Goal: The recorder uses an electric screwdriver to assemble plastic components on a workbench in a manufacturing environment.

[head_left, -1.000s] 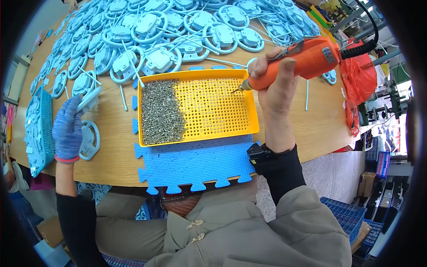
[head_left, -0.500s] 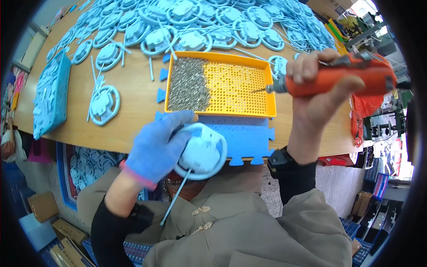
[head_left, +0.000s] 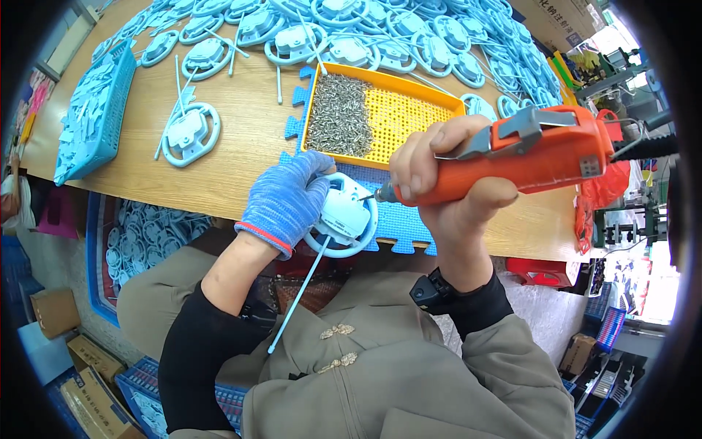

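Observation:
My left hand (head_left: 285, 201), in a blue knit glove with a red cuff, grips a light blue ring-shaped plastic part (head_left: 346, 212) at its left side. A thin rod hangs from the part down toward my lap. Bare, my right hand (head_left: 446, 175) is wrapped round an orange electric screwdriver (head_left: 523, 157). The driver's bit points left and its tip meets the upper face of the plastic part; whether a screw sits there is too small to tell. Just beyond, a yellow perforated tray (head_left: 398, 121) holds a heap of small silver screws (head_left: 340, 117) on its left side.
Blue foam mat (head_left: 402, 223) lies under the tray. A pile of similar light blue parts (head_left: 395, 36) covers the far table. One more part (head_left: 191, 134) lies left of the tray, near a blue basket (head_left: 102, 121) of flat pieces. A blue crate (head_left: 102, 271) stands below the table edge.
My right hand has brought the screwdriver left and down from beside the tray onto the plastic part. My left hand has lifted the part slightly up and right. The whole view has shifted a little.

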The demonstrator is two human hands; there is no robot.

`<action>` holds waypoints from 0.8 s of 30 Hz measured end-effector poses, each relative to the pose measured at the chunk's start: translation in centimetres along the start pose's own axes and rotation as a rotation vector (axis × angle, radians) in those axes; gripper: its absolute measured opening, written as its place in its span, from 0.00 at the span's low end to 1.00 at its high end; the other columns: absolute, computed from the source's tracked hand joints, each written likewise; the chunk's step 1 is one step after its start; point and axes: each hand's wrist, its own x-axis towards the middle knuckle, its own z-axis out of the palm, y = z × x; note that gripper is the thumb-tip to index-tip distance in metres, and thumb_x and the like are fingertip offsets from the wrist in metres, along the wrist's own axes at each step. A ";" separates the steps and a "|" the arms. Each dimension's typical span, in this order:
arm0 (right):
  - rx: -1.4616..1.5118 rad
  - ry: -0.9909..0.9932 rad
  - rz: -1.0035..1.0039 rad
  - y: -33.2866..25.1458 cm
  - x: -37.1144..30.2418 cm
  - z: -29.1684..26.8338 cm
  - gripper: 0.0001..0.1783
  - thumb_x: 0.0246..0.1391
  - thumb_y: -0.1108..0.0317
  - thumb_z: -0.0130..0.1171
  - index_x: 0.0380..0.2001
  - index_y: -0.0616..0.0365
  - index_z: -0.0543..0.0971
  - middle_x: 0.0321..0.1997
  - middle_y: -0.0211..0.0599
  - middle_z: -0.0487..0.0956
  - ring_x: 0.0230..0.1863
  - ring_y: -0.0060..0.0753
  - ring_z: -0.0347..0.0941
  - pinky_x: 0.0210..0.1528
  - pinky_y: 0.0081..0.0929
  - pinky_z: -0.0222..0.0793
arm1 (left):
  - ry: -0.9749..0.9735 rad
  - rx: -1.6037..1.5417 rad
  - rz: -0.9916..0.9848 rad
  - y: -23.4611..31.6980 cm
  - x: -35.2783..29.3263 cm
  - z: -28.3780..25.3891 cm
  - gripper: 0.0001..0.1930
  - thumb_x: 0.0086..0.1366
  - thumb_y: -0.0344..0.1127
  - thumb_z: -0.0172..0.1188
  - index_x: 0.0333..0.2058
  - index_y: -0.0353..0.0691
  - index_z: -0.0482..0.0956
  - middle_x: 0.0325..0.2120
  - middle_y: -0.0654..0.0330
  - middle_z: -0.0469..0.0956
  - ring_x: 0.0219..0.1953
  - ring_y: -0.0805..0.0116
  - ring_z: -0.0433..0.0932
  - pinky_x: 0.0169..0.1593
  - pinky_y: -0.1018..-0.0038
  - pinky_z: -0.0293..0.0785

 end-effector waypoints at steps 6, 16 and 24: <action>0.022 -0.026 -0.013 0.5 0.6 0.1 0.35 0.41 0.39 0.66 0.37 0.60 0.68 0.19 0.35 0.71 0.22 0.29 0.69 0.22 0.24 0.66 | -0.014 0.044 -0.004 0.1 0.4 -0.1 0.10 0.57 0.27 0.58 0.39 0.38 0.78 0.31 0.53 0.80 0.34 0.63 0.81 0.39 0.73 0.75; -0.196 -0.050 -0.015 1.0 1.5 1.5 0.36 0.43 0.30 0.53 0.31 0.55 0.64 0.15 0.28 0.64 0.15 0.25 0.62 0.18 0.22 0.61 | 0.021 0.091 0.042 0.0 0.8 -0.4 0.08 0.56 0.31 0.59 0.36 0.42 0.79 0.31 0.52 0.79 0.36 0.51 0.78 0.40 0.64 0.74; -0.062 0.014 0.031 1.3 0.8 1.5 0.33 0.42 0.38 0.65 0.29 0.59 0.68 0.16 0.34 0.69 0.19 0.29 0.68 0.21 0.23 0.64 | -0.032 0.129 0.001 0.1 0.3 -0.5 0.09 0.57 0.33 0.58 0.37 0.43 0.79 0.32 0.51 0.79 0.37 0.52 0.78 0.41 0.65 0.74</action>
